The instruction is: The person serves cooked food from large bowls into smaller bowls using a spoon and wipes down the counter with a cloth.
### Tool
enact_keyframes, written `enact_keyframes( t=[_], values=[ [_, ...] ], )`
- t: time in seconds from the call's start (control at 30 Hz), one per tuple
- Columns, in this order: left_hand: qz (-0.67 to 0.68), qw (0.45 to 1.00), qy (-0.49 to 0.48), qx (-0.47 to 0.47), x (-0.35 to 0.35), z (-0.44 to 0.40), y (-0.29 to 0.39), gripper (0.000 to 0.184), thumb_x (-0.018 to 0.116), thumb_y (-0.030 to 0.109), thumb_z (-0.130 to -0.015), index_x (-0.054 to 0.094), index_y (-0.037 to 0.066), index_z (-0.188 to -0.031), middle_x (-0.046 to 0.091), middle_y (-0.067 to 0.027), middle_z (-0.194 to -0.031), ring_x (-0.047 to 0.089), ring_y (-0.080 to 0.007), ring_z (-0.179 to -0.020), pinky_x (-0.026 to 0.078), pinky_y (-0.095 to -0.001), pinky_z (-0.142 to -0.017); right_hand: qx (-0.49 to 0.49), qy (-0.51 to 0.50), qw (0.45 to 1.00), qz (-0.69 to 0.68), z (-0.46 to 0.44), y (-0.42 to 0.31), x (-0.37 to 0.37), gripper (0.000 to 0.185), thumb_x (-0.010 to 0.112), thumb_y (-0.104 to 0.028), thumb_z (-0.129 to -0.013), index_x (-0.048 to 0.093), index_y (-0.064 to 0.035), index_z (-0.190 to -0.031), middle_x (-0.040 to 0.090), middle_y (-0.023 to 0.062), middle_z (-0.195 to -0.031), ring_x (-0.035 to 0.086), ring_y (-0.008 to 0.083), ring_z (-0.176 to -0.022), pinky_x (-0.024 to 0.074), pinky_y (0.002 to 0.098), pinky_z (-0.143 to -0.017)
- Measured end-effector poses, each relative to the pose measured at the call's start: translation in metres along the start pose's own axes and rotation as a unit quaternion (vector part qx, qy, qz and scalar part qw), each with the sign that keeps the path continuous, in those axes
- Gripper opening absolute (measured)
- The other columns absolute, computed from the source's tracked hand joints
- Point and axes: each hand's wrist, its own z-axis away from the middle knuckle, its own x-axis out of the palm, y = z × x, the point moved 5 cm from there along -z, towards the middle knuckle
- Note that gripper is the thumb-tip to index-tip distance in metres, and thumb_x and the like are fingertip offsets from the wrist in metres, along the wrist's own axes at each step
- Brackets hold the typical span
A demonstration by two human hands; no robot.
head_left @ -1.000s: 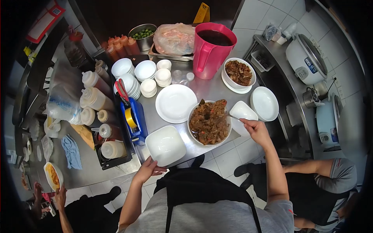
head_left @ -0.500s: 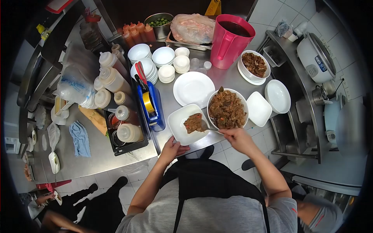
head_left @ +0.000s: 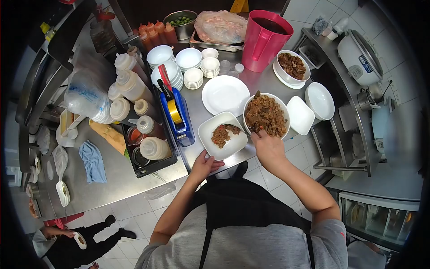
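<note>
My left hand (head_left: 206, 166) holds the near edge of a white square bowl (head_left: 207, 144), thumb by its rim and fingers stretched below it. Shredded brown meat (head_left: 221, 136) lies in the middle of that bowl, with a darker piece reaching toward its right side. Closed over the near rim of a round white bowl (head_left: 287, 110) is my right hand (head_left: 269, 151). It grips a spoon, now mostly hidden by the hand and food. This round bowl is heaped with shredded meat (head_left: 267, 114). Just behind the two bowls is a white plate (head_left: 225, 95).
A square dish (head_left: 300, 115) and a deep bowl (head_left: 320, 101) stand at right. Behind are a pink jug (head_left: 264, 45) and another meat bowl (head_left: 292, 66). A blue tape dispenser (head_left: 183, 119) and squeeze bottles (head_left: 134, 85) stand left. Another person (head_left: 76, 242) is at lower left.
My right hand has drawn the spoon from the square bowl to the round meat bowl. Meat stays in the square bowl. The person at lower left has shifted.
</note>
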Motion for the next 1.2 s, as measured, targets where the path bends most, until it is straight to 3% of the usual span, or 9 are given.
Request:
enact_keyframes(
  t=[0.13, 0.23, 0.57, 0.63, 0.7, 0.87, 0.97, 1.2],
  values=[
    [-0.006, 1.000, 0.000, 0.000, -0.001, -0.001, -0.001, 0.046, 0.035, 0.010, -0.099, 0.019, 0.008, -0.142, 0.061, -0.0190, -0.111, 0.065, -0.0268, -0.099, 0.054, -0.0340, -0.082, -0.003, 0.020, 0.999, -0.042, 0.013, -0.001, -0.001, 0.029, 0.053, -0.007, -0.078, 0.062, -0.0062, -0.106, 0.057, 0.0151, -0.093, 0.065, 0.0309, -0.072, 0.0533, 0.0400, -0.058],
    [-0.004, 1.000, 0.001, -0.002, -0.001, -0.001, -0.001, 0.046, 0.036, 0.010, -0.099, 0.019, 0.008, -0.142, 0.061, -0.0185, -0.111, 0.065, -0.0266, -0.099, 0.054, -0.0338, -0.081, -0.004, -0.019, 0.999, -0.035, 0.020, 0.002, 0.021, 0.035, 0.053, -0.007, -0.079, 0.062, -0.0100, -0.113, 0.056, 0.0152, -0.093, 0.065, 0.0300, -0.073, 0.0530, 0.0399, -0.058],
    [-0.003, 1.000, 0.021, 0.004, -0.001, 0.000, -0.003, 0.042, 0.036, 0.012, -0.099, 0.023, 0.006, -0.139, 0.060, -0.0186, -0.113, 0.065, -0.0271, -0.099, 0.054, -0.0343, -0.082, -0.028, 0.003, 0.997, -0.072, 0.022, 0.008, 0.025, 0.035, 0.054, -0.007, -0.079, 0.064, -0.0144, -0.111, 0.055, 0.0132, -0.091, 0.064, 0.0285, -0.073, 0.0509, 0.0398, -0.056],
    [-0.009, 0.999, 0.032, 0.002, 0.003, 0.004, 0.002, 0.036, 0.036, 0.012, -0.099, 0.031, 0.005, -0.135, 0.060, -0.0187, -0.113, 0.064, -0.0262, -0.102, 0.053, -0.0327, -0.085, -0.020, 0.010, 0.996, -0.086, 0.023, 0.022, 0.016, 0.037, 0.054, -0.006, -0.079, 0.063, -0.0159, -0.113, 0.055, 0.0119, -0.090, 0.064, 0.0289, -0.073, 0.0510, 0.0403, -0.058],
    [-0.007, 0.999, 0.043, 0.000, 0.006, 0.007, 0.005, 0.036, 0.036, 0.012, -0.099, 0.031, 0.005, -0.135, 0.060, -0.0189, -0.113, 0.064, -0.0266, -0.101, 0.053, -0.0334, -0.085, 0.043, -0.002, 0.994, -0.097, 0.026, 0.037, -0.011, 0.039, 0.052, -0.001, -0.077, 0.067, -0.0189, -0.108, 0.060, 0.0076, -0.087, 0.063, 0.0291, -0.073, 0.0508, 0.0411, -0.060],
    [0.002, 0.999, 0.041, -0.001, 0.001, 0.001, -0.003, 0.041, 0.036, 0.011, -0.099, 0.024, 0.004, -0.137, 0.059, -0.0191, -0.114, 0.065, -0.0275, -0.098, 0.053, -0.0345, -0.084, 0.088, 0.065, 0.990, -0.086, 0.037, 0.120, -0.067, 0.037, 0.054, 0.000, -0.076, 0.068, -0.0171, -0.105, 0.061, 0.0095, -0.082, 0.062, 0.0306, -0.073, 0.0494, 0.0421, -0.062],
    [-0.004, 0.999, 0.049, -0.006, 0.005, 0.004, 0.002, 0.040, 0.035, 0.010, -0.099, 0.024, 0.003, -0.136, 0.060, -0.0195, -0.112, 0.065, -0.0287, -0.099, 0.054, -0.0344, -0.083, 0.173, 0.023, 0.984, -0.024, 0.033, 0.163, -0.060, 0.038, 0.051, -0.002, -0.077, 0.068, -0.0165, -0.108, 0.062, 0.0102, -0.088, 0.063, 0.0307, -0.075, 0.0520, 0.0413, -0.065],
    [-0.027, 0.997, 0.071, -0.013, 0.007, 0.005, 0.006, 0.039, 0.035, 0.009, -0.099, 0.025, 0.002, -0.136, 0.060, -0.0216, -0.110, 0.065, -0.0296, -0.098, 0.055, -0.0336, -0.082, 0.154, 0.017, 0.988, 0.005, 0.003, 0.180, -0.025, 0.034, 0.052, -0.007, -0.081, 0.064, -0.0151, -0.112, 0.063, 0.0104, -0.089, 0.064, 0.0302, -0.077, 0.0524, 0.0421, -0.066]
  ],
)
